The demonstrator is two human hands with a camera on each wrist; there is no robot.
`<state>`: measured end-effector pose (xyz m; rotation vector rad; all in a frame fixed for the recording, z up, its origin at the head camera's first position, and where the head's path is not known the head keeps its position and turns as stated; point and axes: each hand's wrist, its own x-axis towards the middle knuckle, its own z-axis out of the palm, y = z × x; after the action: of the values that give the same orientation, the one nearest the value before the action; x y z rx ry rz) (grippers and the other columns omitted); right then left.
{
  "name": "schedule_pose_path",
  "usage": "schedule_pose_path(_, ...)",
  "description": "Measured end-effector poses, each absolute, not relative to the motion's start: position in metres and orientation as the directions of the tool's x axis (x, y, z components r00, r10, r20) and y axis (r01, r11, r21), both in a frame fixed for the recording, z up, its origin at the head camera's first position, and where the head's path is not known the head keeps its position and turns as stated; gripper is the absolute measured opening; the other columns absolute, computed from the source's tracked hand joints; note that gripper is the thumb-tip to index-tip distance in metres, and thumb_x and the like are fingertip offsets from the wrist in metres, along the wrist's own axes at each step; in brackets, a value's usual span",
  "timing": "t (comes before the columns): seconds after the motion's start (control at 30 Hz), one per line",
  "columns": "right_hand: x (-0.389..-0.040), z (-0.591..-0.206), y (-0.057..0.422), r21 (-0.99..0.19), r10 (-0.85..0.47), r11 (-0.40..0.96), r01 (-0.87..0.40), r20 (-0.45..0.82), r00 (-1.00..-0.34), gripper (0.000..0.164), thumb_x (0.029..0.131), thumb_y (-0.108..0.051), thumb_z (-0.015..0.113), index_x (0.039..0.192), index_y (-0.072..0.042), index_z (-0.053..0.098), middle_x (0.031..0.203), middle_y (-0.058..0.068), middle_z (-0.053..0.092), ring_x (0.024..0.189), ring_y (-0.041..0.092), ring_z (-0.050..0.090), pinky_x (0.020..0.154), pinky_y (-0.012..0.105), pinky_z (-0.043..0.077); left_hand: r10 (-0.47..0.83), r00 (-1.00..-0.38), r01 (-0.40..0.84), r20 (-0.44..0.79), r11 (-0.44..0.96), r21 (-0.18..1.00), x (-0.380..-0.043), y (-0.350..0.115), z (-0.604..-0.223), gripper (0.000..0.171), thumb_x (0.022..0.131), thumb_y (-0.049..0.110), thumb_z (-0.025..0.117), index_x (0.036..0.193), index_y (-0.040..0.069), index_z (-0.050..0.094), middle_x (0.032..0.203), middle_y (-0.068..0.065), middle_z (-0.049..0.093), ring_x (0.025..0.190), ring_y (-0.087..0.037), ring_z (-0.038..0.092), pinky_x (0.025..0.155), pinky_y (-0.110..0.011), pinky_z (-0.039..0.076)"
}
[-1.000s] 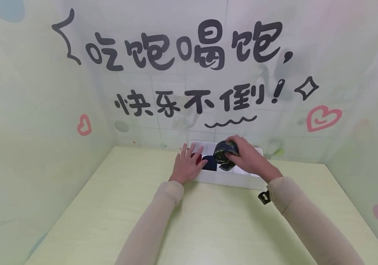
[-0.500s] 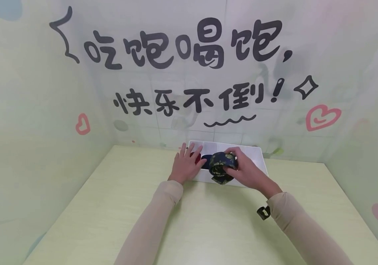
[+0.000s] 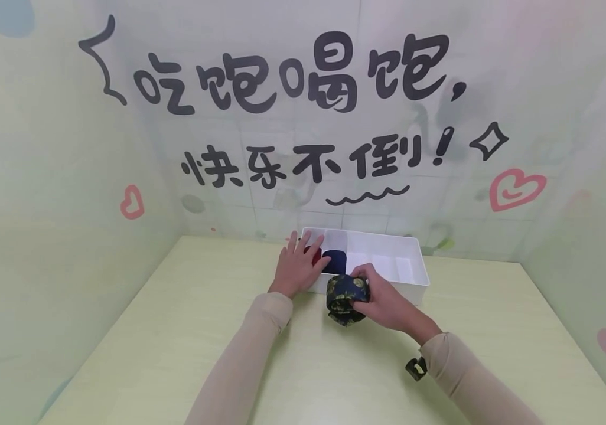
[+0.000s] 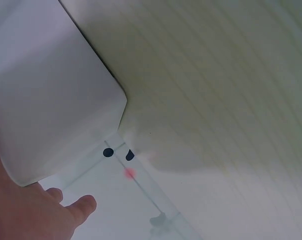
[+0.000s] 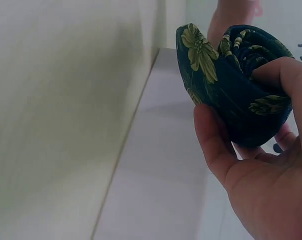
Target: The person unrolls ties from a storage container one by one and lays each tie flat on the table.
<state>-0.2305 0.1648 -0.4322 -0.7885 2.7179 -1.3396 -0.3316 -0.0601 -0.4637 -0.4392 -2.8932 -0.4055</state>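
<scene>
My right hand (image 3: 388, 301) grips a rolled necktie (image 3: 347, 295), dark blue with yellow flowers, in front of the box's near wall. In the right wrist view the thumb presses into the coil of the necktie (image 5: 241, 95) while the fingers wrap its outside. A white divided box (image 3: 388, 241) stands against the back wall. My left hand (image 3: 297, 265) rests over its left end, fingers spread and fairly straight. Beneath those fingers a dark red roll (image 3: 313, 254) shows partly in the leftmost compartment. A navy roll (image 3: 335, 262) sits in the compartment beside it.
The box stands on a pale wood-grain table (image 3: 218, 330). Printed wall sheets (image 3: 260, 206) enclose the back and both sides, close behind the box. A black strap (image 3: 416, 369) hangs at my right wrist.
My right hand has drawn the rolled necktie out from over the box, toward me and slightly left, uncovering the right compartments. The left hand has stayed in place.
</scene>
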Motion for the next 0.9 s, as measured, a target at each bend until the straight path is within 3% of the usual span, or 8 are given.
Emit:
schedule_pose_path(0.27, -0.228, -0.454, 0.159, -0.779, -0.404, 0.538, -0.324, 0.099, -0.909, 0.051, 0.087, -0.003, 0.069, 0.128, -0.007, 0.039, 0.131, 0.02, 0.056, 0.117, 0.028, 0.061, 0.1, 0.045, 0.053, 0.252, -0.943, 0.299, 0.216, 0.927, 0.225, -0.33, -0.059, -0.461, 0.064, 0.103, 0.063, 0.036, 0.16, 0.035, 0.032, 0.17, -0.005, 0.025, 0.16, -0.04, 0.011, 0.122, -0.063, 0.026)
schedule_pose_path(0.53, -0.225, -0.466, 0.155, -0.789, -0.355, 0.534, -0.304, 0.118, -0.928, 0.05, 0.084, 0.001, 0.07, 0.123, -0.007, 0.04, 0.129, 0.02, 0.055, 0.117, 0.03, 0.06, 0.1, 0.048, 0.052, 0.254, -0.94, 0.306, 0.229, 0.924, 0.231, -0.33, -0.058, -0.458, 0.064, 0.102, 0.062, 0.038, 0.159, 0.033, 0.035, 0.17, -0.006, 0.027, 0.159, -0.042, 0.013, 0.121, -0.064, 0.028)
schedule_pose_path(0.77, -0.224, -0.47, 0.15, -0.774, -0.343, 0.559, -0.296, 0.109, -0.933, 0.051, 0.084, 0.002, 0.072, 0.124, -0.006, 0.041, 0.127, 0.018, 0.055, 0.119, 0.029, 0.058, 0.104, 0.048, 0.05, 0.257, -0.944, 0.303, 0.205, 0.924, 0.234, -0.333, -0.058, -0.46, 0.067, 0.103, 0.063, 0.036, 0.162, 0.033, 0.028, 0.171, -0.006, 0.022, 0.159, -0.044, 0.008, 0.122, -0.063, 0.025)
schedule_pose_path(0.9, -0.222, -0.47, 0.149, -0.76, -0.336, 0.578, -0.295, 0.108, -0.936, 0.05, 0.084, 0.002, 0.073, 0.122, -0.006, 0.042, 0.126, 0.018, 0.056, 0.119, 0.029, 0.06, 0.104, 0.05, 0.05, 0.238, -0.943, 0.292, 0.233, 0.928, 0.232, -0.332, -0.058, -0.462, 0.068, 0.102, 0.063, 0.039, 0.162, 0.031, 0.028, 0.17, -0.009, 0.025, 0.157, -0.047, 0.014, 0.12, -0.063, 0.03)
